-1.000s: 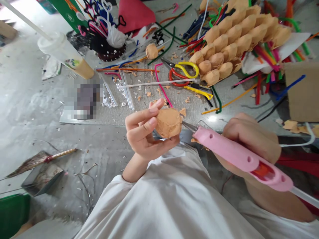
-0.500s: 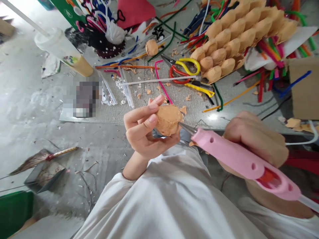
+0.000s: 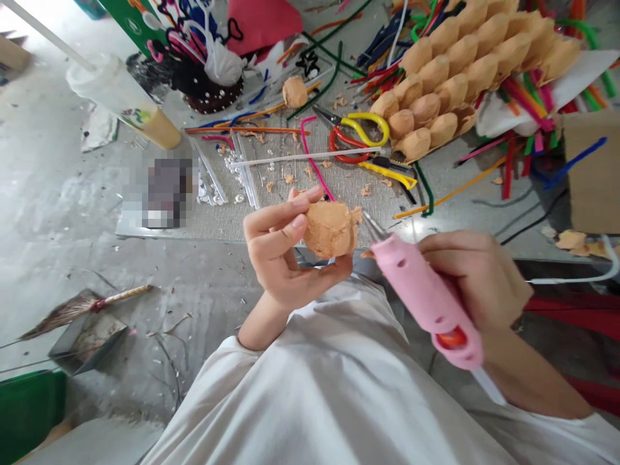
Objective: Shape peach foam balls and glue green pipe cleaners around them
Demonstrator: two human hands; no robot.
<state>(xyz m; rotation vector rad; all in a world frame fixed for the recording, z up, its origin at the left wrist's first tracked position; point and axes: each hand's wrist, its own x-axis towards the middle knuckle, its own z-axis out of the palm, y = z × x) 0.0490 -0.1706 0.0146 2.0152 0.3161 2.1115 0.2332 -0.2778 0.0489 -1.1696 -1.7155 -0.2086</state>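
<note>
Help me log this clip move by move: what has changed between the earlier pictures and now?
The right hand has swung the glue gun to a steeper slant, and its nozzle has moved up and away from the right edge of the piece. Nothing was taken hold of or let go. The left hand still holds the piece; scissors and egg tray stayed put.
</note>
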